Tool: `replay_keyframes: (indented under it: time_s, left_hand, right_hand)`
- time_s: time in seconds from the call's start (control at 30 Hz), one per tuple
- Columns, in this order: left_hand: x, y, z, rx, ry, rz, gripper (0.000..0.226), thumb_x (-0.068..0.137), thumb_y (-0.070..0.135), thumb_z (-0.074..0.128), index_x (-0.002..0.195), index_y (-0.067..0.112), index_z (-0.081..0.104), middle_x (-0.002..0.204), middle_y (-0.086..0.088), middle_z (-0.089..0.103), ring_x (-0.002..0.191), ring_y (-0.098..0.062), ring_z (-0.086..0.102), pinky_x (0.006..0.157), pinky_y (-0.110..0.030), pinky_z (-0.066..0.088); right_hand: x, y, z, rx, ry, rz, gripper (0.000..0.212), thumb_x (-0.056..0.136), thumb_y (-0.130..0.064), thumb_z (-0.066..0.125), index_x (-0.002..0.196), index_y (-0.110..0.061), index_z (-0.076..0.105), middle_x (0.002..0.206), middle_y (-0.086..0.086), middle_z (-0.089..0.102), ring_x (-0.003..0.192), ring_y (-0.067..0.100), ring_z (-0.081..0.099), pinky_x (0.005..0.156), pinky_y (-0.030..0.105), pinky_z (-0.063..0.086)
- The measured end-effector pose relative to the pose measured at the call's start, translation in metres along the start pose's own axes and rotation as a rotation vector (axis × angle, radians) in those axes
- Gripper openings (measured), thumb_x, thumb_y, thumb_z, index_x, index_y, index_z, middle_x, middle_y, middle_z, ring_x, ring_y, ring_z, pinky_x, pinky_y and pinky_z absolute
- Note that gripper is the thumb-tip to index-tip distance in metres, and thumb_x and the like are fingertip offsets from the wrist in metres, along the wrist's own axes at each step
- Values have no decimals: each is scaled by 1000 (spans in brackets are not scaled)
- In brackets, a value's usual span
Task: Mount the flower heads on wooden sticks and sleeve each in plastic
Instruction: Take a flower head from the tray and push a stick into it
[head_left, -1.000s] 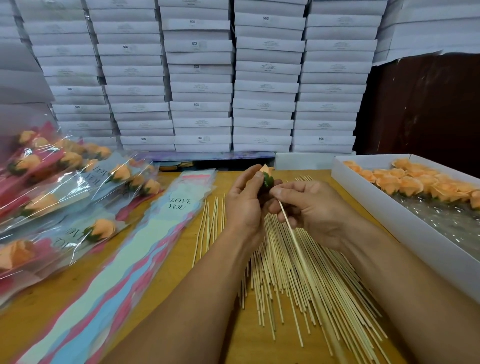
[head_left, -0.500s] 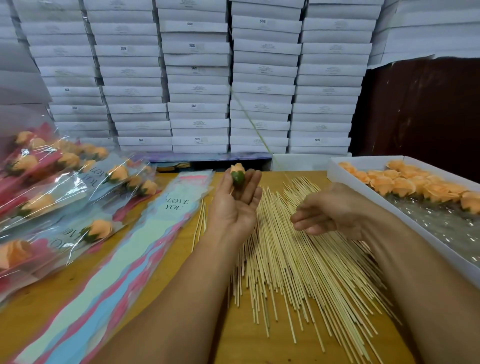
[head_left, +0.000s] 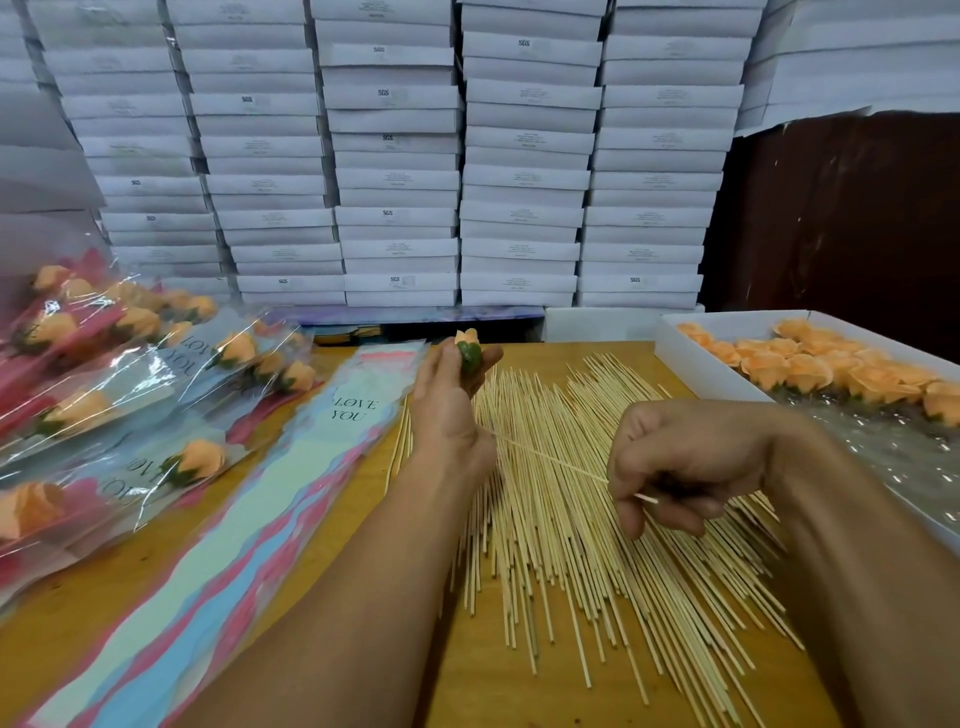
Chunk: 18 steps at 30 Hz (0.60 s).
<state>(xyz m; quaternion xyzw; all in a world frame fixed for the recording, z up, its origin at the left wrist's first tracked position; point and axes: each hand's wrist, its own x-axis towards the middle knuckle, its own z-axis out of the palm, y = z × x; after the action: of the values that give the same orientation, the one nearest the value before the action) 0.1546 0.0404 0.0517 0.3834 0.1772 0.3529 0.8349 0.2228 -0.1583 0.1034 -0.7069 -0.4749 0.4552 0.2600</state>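
Flower head (head_left: 468, 349) pinched in left hand (head_left: 451, 410) above stick pile (head_left: 582, 519), stick (head_left: 550, 457) pinched by right hand (head_left: 675, 462), not visibly joined; sleeved flowers (head_left: 104, 384) left of pile, boxful (head_left: 831, 374) unmounted.

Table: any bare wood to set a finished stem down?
Bare table shows near the front edge, between the wrapped roses and the sleeve stack; a thin strip lies right of the sleeves. The loose sticks crowd the middle, flower box far right.
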Motion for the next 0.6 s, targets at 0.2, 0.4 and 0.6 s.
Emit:
replay_keyframes:
  time_s: [0.2,0.4,0.6]
  left_hand:
    - [-14,-1,5,25,-69,87,18,104,27,49,118,22,58,90,-7,76,86,-14,68,73,-35,35]
    - [-43,-18,18,126,-429,33,18,102,15,53,115,15,65,93,-10,75,88,-21,72,72,-34,57]
    - [-33,-9,11,250,-345,103,24,101,24,52,122,25,64,99,-8,76,97,-16,69,85,-41,35]
  right_hand:
    - [19,-1,13,39,-88,-51,28,95,-18,56,96,5,72,71,11,73,42,8,57,35,16,37]
    - [57,-1,32,422,345,10,17,92,-3,55,101,7,65,79,25,73,47,17,61,34,18,38]
    - [61,2,25,407,720,-25,59,101,-8,34,149,-42,36,58,4,66,34,10,33,35,19,26]
